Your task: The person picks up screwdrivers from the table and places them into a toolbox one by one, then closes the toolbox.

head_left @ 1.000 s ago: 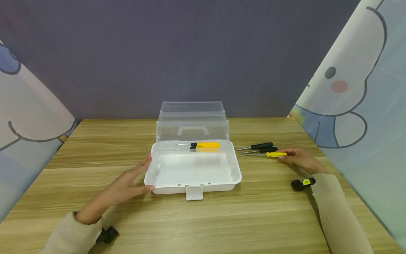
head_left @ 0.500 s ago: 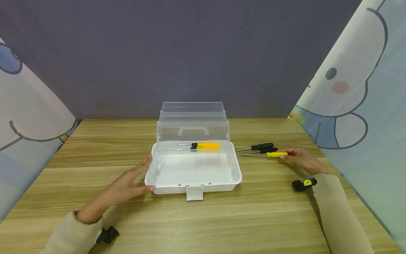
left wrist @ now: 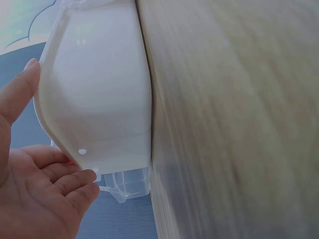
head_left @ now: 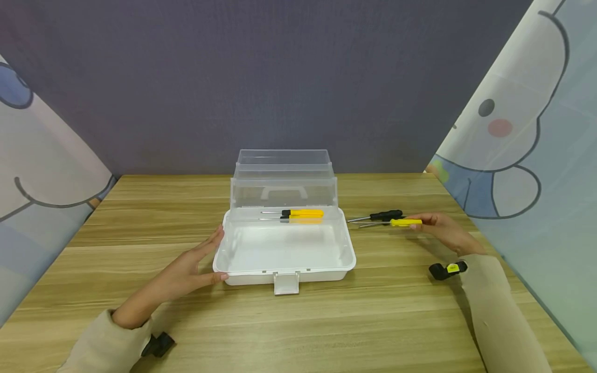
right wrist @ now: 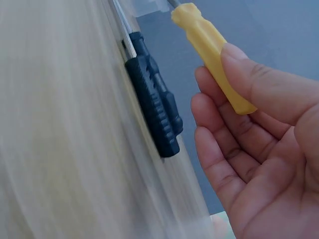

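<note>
My right hand [head_left: 443, 233] pinches the yellow handle of a screwdriver [head_left: 404, 223] between thumb and fingers, its metal shaft pointing left. In the right wrist view this handle [right wrist: 212, 55] is held apart from two black-handled screwdrivers [right wrist: 153, 109] that lie side by side on the table. From the head, one black screwdriver [head_left: 386, 214] shows well, while the held one partly covers the other. My left hand [head_left: 186, 269], fingers extended, rests against the left end of an open white toolbox [head_left: 322, 276]. Its thumb touches the front corner, and the fingers [left wrist: 75, 181] reach the far side.
Two screwdrivers with yellow and black handles [head_left: 303, 213] lie along the back of the toolbox. A clear lid [head_left: 284, 189] stands raised behind, and a latch [head_left: 286, 284] hangs at the front. The wooden table [head_left: 298, 331] ends at a dark wall panel [head_left: 289, 77].
The right hand has lifted the yellow-handled screwdriver slightly, so it now overlaps more of the black ones in the head view. The left hand and the toolbox stay put.
</note>
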The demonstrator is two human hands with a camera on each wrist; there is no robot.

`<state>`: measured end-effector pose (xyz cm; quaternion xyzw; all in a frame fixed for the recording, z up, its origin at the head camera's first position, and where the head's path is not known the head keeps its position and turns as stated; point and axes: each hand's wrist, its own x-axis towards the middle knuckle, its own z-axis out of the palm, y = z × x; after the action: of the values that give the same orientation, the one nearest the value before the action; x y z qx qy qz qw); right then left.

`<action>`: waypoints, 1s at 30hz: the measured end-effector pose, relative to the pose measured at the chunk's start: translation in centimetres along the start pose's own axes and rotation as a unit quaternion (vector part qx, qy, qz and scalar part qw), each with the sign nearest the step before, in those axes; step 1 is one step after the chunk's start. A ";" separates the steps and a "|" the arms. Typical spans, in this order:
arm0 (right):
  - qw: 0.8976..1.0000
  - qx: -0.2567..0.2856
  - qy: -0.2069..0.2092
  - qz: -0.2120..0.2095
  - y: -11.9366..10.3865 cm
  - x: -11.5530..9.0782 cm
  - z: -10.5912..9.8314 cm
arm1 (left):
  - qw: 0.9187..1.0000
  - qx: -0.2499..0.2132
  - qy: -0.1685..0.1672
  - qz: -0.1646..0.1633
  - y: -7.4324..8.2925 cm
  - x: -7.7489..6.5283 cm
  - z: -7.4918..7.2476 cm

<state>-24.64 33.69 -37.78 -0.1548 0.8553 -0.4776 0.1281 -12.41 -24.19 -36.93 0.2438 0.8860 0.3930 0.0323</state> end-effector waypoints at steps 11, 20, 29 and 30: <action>0.999 -0.031 0.024 0.034 -1.3 0.1 0.1 | 1.000 0.002 -0.001 -0.001 0.0 0.0 0.0; 0.999 0.002 0.042 0.031 -2.0 0.0 0.3 | 1.000 -0.002 -0.004 0.002 -0.1 0.0 -0.1; 0.998 0.024 0.049 0.022 -2.9 0.0 0.6 | 1.000 -0.001 -0.003 0.000 0.1 0.1 -0.2; 0.998 0.024 0.050 0.020 -3.0 0.0 0.7 | 1.000 0.001 -0.002 0.000 0.2 0.1 -0.2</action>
<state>-23.97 31.67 -35.52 -0.1104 0.8520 -0.5021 0.0988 -12.47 -24.19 -36.66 0.2448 0.8862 0.3919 0.0339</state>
